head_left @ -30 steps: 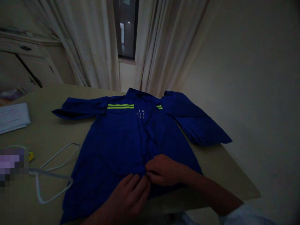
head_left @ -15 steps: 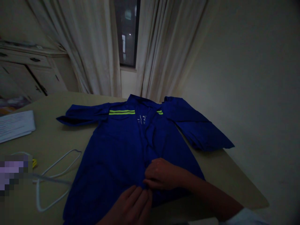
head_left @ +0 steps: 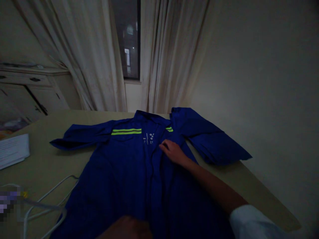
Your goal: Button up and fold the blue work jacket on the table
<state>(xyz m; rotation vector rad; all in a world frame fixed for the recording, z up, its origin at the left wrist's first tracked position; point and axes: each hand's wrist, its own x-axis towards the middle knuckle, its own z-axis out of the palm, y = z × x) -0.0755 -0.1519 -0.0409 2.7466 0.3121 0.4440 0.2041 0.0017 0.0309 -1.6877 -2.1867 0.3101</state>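
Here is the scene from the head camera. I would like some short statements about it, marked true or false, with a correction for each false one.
1. The right hand lies on the chest of the blue work jacket. True.
2. Yellow-green stripes cross the jacket's chest. True.
3. The left hand holds the papers. False: the papers lie on the table, and the left hand shows at the lower edge of the view, over the jacket.
4. The white wire hanger hangs from a curtain. False: it lies on the table, left of the jacket.
5. A dark window shows between the curtains. True.
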